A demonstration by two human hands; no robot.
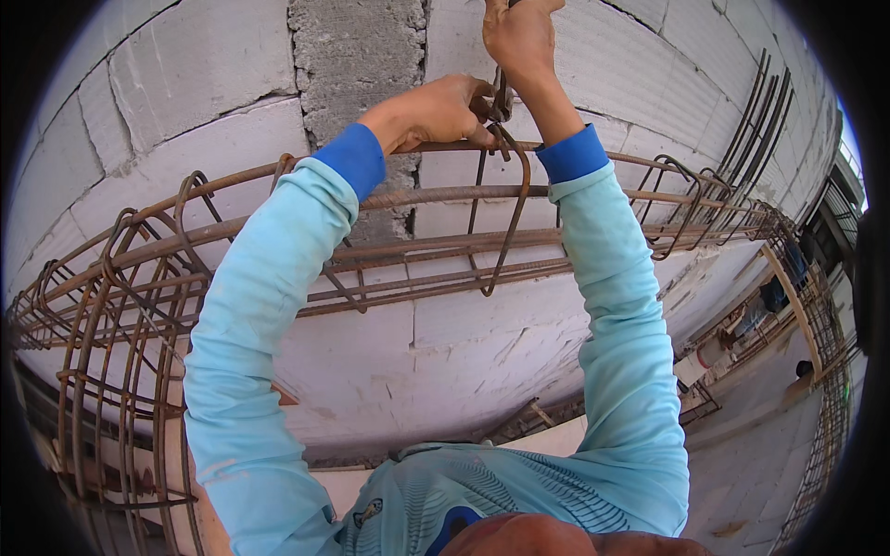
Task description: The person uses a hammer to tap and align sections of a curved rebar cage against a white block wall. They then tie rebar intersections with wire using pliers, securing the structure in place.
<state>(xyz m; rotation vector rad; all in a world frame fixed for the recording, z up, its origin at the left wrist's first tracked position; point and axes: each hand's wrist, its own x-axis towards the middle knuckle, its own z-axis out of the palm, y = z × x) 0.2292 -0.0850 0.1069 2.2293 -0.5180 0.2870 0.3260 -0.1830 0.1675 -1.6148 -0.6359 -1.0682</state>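
At the top of the view my right hand is closed round the handle of dark metal pincers, which point down at the top bar. Their tip meets the hooked upper end of a bent rebar stirrup. From the left, my left hand reaches over the top rebar, its fingers curled in at the stirrup's hook, close beside the pincers. Any tie wire there is too small to make out. The stirrup hangs round the long rusty bars of a horizontal rebar cage.
Behind the cage rises a pale block wall with a rough grey concrete column. Upright rebars stand at the left. More bars stick up at the far right, above a grey floor with a timber plank.
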